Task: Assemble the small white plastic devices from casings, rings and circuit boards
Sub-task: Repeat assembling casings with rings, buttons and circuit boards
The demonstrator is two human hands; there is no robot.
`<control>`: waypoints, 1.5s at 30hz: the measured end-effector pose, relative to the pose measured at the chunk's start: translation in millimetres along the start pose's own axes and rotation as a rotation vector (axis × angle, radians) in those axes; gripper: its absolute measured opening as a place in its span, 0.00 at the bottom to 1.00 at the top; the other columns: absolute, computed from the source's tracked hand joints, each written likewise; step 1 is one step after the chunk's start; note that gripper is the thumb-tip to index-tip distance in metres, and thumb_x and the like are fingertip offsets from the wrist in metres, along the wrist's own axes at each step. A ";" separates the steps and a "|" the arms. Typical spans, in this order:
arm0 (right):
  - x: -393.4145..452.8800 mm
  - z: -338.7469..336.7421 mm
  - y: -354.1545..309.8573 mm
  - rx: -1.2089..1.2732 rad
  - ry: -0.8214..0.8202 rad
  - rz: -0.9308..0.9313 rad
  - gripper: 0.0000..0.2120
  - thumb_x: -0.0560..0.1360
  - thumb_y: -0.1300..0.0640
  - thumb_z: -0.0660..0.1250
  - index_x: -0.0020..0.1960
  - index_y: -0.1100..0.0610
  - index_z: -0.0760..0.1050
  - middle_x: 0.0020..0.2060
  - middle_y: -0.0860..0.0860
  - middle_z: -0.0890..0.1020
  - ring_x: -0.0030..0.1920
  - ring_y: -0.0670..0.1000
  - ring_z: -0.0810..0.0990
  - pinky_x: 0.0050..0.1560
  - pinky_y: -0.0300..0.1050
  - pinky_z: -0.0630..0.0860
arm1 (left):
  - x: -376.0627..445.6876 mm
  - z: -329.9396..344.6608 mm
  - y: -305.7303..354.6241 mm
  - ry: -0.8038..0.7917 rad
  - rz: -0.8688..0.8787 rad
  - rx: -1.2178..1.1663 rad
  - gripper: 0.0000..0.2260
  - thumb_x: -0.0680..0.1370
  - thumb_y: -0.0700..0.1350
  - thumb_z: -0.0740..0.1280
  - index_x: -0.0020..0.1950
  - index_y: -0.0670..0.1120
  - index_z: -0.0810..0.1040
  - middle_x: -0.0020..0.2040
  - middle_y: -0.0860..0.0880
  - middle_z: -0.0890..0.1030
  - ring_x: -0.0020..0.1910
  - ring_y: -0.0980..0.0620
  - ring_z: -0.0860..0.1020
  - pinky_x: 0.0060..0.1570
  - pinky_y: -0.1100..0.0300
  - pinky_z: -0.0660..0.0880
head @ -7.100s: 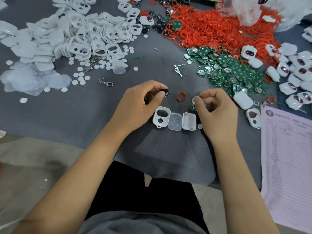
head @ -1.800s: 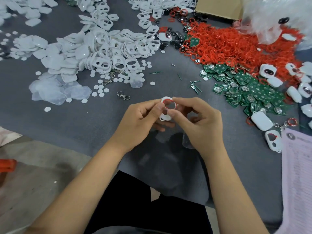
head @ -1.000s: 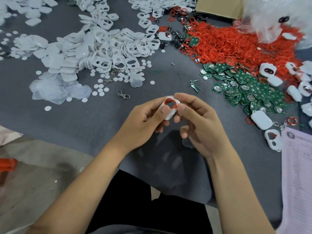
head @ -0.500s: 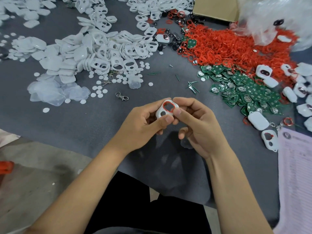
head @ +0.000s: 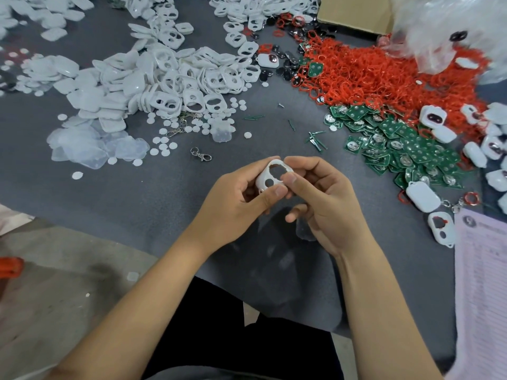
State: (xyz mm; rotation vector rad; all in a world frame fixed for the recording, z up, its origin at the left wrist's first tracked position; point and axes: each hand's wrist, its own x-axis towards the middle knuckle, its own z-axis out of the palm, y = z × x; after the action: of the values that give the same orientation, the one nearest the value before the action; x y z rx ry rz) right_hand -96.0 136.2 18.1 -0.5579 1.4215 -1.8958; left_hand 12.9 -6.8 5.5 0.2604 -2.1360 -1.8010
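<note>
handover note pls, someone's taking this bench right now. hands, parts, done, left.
Left hand and right hand both grip one white casing above the grey mat.
Stock: casings pile far left, red rings far right, green circuit boards right.
Done: finished devices lie at the right.
Left: the held casing shows empty holes; board and back shell not yet fitted.

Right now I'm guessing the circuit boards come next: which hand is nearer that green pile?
Right. The right hand sits just left of the circuit boards; the left hand is farther left, both pinching the casing.
</note>
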 end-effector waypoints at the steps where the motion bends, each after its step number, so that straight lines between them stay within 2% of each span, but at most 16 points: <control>1: -0.1 -0.3 0.2 -0.003 0.004 -0.002 0.08 0.77 0.61 0.72 0.53 0.51 0.85 0.41 0.50 0.83 0.40 0.48 0.83 0.29 0.40 0.79 | 0.0 0.0 -0.3 -0.002 0.002 0.005 0.17 0.82 0.48 0.70 0.71 0.48 0.78 0.49 0.53 0.85 0.43 0.57 0.82 0.40 0.62 0.79; 4: 0.0 -0.7 0.7 -0.005 0.010 -0.011 0.08 0.76 0.61 0.72 0.52 0.51 0.85 0.41 0.51 0.83 0.40 0.48 0.82 0.28 0.40 0.79 | 0.5 -0.5 -0.5 -0.014 0.004 0.012 0.16 0.83 0.47 0.69 0.71 0.48 0.78 0.51 0.52 0.85 0.46 0.54 0.83 0.41 0.62 0.80; 7: 0.5 -1.2 2.3 -0.035 0.022 -0.034 0.08 0.77 0.61 0.72 0.53 0.52 0.85 0.41 0.52 0.83 0.40 0.48 0.82 0.29 0.41 0.79 | 0.4 0.2 -1.1 -0.002 0.013 0.020 0.13 0.84 0.47 0.68 0.68 0.49 0.79 0.49 0.55 0.84 0.42 0.59 0.81 0.41 0.64 0.78; 10: 0.9 -1.7 3.6 -0.060 0.034 -0.056 0.08 0.77 0.61 0.73 0.54 0.53 0.84 0.41 0.52 0.83 0.40 0.48 0.82 0.29 0.42 0.80 | 0.6 1.5 -1.1 0.024 -0.003 -0.004 0.10 0.85 0.47 0.66 0.65 0.50 0.80 0.47 0.56 0.84 0.40 0.59 0.81 0.40 0.65 0.77; 14: 3.0 -4.3 2.5 -0.077 0.046 -0.075 0.08 0.78 0.61 0.73 0.55 0.52 0.85 0.41 0.53 0.83 0.41 0.49 0.82 0.30 0.43 0.80 | 7.2 3.0 -0.2 0.065 -0.012 0.008 0.09 0.85 0.48 0.65 0.62 0.53 0.82 0.48 0.52 0.85 0.41 0.53 0.82 0.39 0.58 0.78; 17: 8.3 -10.0 -4.2 -0.065 0.093 -0.084 0.08 0.78 0.61 0.73 0.55 0.53 0.85 0.41 0.55 0.83 0.40 0.50 0.81 0.31 0.44 0.81 | 21.8 8.4 3.6 0.083 -0.020 -0.001 0.08 0.84 0.47 0.66 0.60 0.53 0.83 0.47 0.51 0.86 0.41 0.54 0.83 0.38 0.59 0.79; 24: 41.5 -45.2 -32.0 -0.046 0.220 -0.128 0.06 0.78 0.63 0.73 0.54 0.56 0.84 0.40 0.56 0.84 0.39 0.49 0.82 0.31 0.44 0.80 | 86.5 24.9 15.3 -0.006 -0.022 0.066 0.10 0.81 0.57 0.67 0.58 0.56 0.82 0.48 0.54 0.87 0.46 0.54 0.86 0.44 0.58 0.83; 26: 56.8 -55.3 -36.2 -0.095 0.271 -0.109 0.05 0.79 0.64 0.73 0.54 0.58 0.84 0.38 0.54 0.84 0.36 0.49 0.81 0.30 0.42 0.79 | 106.3 29.1 13.2 -0.001 -0.026 0.099 0.12 0.80 0.59 0.67 0.57 0.55 0.82 0.47 0.54 0.87 0.44 0.54 0.85 0.45 0.53 0.83; 28: 74.3 -63.3 -37.8 -0.237 0.326 -0.099 0.04 0.79 0.62 0.73 0.52 0.55 0.84 0.35 0.49 0.84 0.32 0.46 0.80 0.30 0.38 0.76 | 123.7 32.1 5.8 0.021 -0.035 0.152 0.11 0.80 0.59 0.67 0.56 0.54 0.82 0.46 0.54 0.87 0.44 0.54 0.85 0.46 0.51 0.81; 31: 102.0 -72.7 -40.0 -0.685 0.403 -0.186 0.03 0.79 0.58 0.73 0.48 0.51 0.84 0.39 0.43 0.85 0.40 0.41 0.82 0.43 0.34 0.74 | 142.2 32.4 -9.3 0.114 -0.046 0.213 0.05 0.83 0.53 0.68 0.52 0.55 0.82 0.43 0.55 0.86 0.40 0.57 0.84 0.41 0.58 0.79; 33: 118.0 -75.6 -43.2 -1.028 0.445 -0.248 0.04 0.80 0.54 0.70 0.48 0.48 0.83 0.43 0.42 0.83 0.43 0.42 0.80 0.44 0.40 0.73 | 146.7 31.2 -15.5 0.176 -0.058 0.171 0.04 0.84 0.49 0.68 0.50 0.53 0.82 0.40 0.54 0.86 0.33 0.57 0.83 0.35 0.65 0.75; 34: 125.9 -76.0 -45.3 -1.197 0.473 -0.271 0.04 0.80 0.53 0.69 0.50 0.47 0.83 0.45 0.43 0.82 0.44 0.46 0.80 0.42 0.43 0.73 | 147.5 30.8 -17.5 0.203 -0.069 0.118 0.05 0.84 0.48 0.67 0.50 0.51 0.82 0.40 0.53 0.86 0.31 0.57 0.82 0.32 0.67 0.74; 36: 142.5 -76.2 -48.8 -1.422 0.499 -0.315 0.06 0.81 0.52 0.68 0.55 0.46 0.83 0.49 0.46 0.80 0.44 0.52 0.80 0.38 0.45 0.69 | 147.8 29.6 -18.3 0.257 -0.103 -0.007 0.06 0.85 0.47 0.67 0.52 0.47 0.81 0.41 0.51 0.86 0.30 0.55 0.82 0.31 0.67 0.74; 41: 176.8 -73.4 -48.4 -1.621 0.384 -0.217 0.11 0.83 0.51 0.66 0.62 0.45 0.83 0.54 0.50 0.78 0.49 0.58 0.82 0.40 0.47 0.68 | 148.3 28.2 -17.1 0.285 -0.139 -0.138 0.05 0.85 0.45 0.66 0.55 0.45 0.80 0.45 0.49 0.88 0.34 0.52 0.84 0.31 0.62 0.77; 45: 189.4 -74.9 -49.3 -1.724 0.362 -0.167 0.10 0.84 0.51 0.64 0.60 0.47 0.83 0.55 0.51 0.79 0.50 0.59 0.82 0.41 0.47 0.69 | 147.9 29.2 -17.6 0.255 -0.127 -0.126 0.05 0.85 0.45 0.66 0.55 0.45 0.80 0.45 0.50 0.88 0.34 0.52 0.84 0.32 0.63 0.77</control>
State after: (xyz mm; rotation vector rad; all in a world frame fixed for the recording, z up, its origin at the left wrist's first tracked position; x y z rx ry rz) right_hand -287.8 52.5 29.5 -1.0678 3.1093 -0.3627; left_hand -136.2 -34.7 4.0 0.5729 -1.8606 -1.8508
